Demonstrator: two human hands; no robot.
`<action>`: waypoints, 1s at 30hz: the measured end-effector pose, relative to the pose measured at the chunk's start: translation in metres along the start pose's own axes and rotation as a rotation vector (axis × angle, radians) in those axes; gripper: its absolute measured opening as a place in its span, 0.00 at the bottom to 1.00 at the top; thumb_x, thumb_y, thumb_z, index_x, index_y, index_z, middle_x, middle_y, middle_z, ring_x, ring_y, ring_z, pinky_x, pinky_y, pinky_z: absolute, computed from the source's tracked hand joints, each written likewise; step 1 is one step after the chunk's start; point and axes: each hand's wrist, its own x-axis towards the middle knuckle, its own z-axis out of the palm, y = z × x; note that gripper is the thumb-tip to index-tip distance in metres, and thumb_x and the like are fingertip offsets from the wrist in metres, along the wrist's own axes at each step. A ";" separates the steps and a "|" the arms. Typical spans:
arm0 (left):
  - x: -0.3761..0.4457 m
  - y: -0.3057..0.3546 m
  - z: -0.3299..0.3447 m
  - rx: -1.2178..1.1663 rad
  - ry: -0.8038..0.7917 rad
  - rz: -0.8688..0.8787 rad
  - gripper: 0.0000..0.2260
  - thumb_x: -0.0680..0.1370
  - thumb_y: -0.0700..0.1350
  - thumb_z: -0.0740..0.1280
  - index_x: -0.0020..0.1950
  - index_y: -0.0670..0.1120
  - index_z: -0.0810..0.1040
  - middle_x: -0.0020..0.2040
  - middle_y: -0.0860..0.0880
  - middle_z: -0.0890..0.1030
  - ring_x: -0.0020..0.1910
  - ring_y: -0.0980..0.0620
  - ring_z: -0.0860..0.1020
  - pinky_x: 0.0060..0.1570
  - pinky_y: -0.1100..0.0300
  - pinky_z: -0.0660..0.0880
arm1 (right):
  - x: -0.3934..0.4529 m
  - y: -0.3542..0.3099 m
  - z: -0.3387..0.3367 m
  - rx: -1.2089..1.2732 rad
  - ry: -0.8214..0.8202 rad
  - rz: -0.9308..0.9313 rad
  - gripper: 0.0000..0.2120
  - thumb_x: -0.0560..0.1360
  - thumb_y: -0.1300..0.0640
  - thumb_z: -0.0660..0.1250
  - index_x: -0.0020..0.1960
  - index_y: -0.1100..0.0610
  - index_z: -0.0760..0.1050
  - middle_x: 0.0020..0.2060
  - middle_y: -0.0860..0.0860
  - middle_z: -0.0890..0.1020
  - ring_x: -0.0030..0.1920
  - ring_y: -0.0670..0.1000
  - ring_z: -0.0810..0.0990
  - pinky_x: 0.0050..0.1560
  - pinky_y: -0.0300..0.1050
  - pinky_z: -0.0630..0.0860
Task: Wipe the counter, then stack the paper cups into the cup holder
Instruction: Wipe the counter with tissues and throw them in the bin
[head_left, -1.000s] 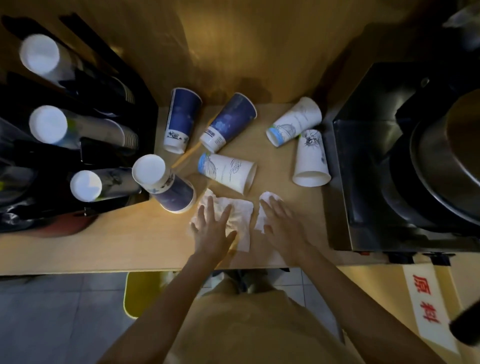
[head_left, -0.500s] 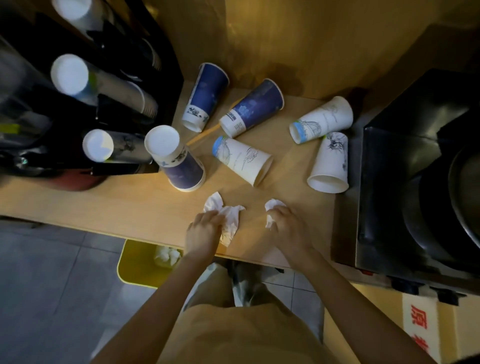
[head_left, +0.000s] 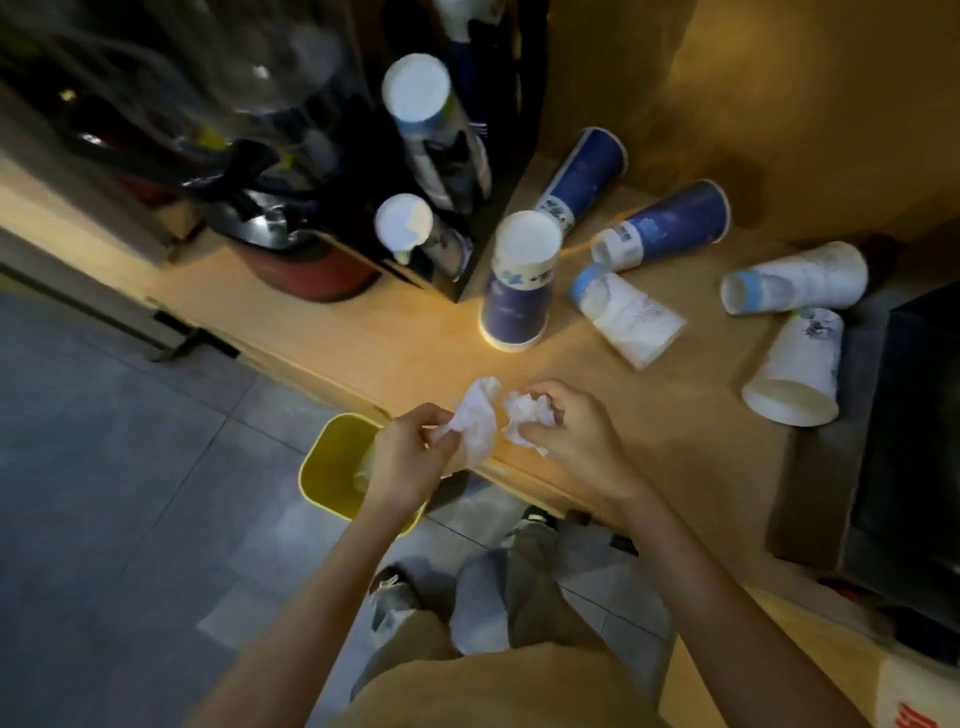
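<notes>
Left hand: off the counter since 0.5 s ago, now at its front edge, lower centre; fingers closed on a crumpled tissue
Right hand: also raised; closed on a 2nd tissue wad
Paper cups: six, upper right, unmoved; blue cup inverted, rest lying or tipped
Cup holder: upper centre
Yellow bin: below left hand, more in view than before

Cups scattered on counter, right of holder; bin on floor below counter edge.
</notes>
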 end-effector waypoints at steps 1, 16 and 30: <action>-0.004 -0.012 -0.013 0.016 0.022 -0.014 0.02 0.72 0.42 0.68 0.43 0.46 0.79 0.37 0.48 0.79 0.37 0.50 0.75 0.30 0.65 0.62 | -0.002 -0.005 0.013 0.026 -0.004 0.006 0.18 0.67 0.63 0.72 0.55 0.52 0.76 0.46 0.50 0.81 0.47 0.48 0.79 0.47 0.37 0.74; -0.003 -0.191 -0.108 0.105 0.059 -0.260 0.12 0.74 0.35 0.61 0.49 0.43 0.83 0.54 0.41 0.81 0.51 0.44 0.78 0.40 0.72 0.65 | 0.001 0.010 0.207 0.191 -0.021 0.193 0.07 0.70 0.63 0.70 0.39 0.53 0.75 0.34 0.47 0.79 0.37 0.43 0.77 0.37 0.37 0.72; 0.070 -0.352 0.008 0.263 -0.244 -0.319 0.15 0.76 0.38 0.63 0.62 0.40 0.74 0.65 0.38 0.73 0.62 0.41 0.72 0.61 0.58 0.66 | 0.090 0.184 0.320 -0.194 -0.067 0.236 0.09 0.70 0.68 0.64 0.41 0.54 0.72 0.39 0.53 0.77 0.41 0.51 0.73 0.33 0.35 0.64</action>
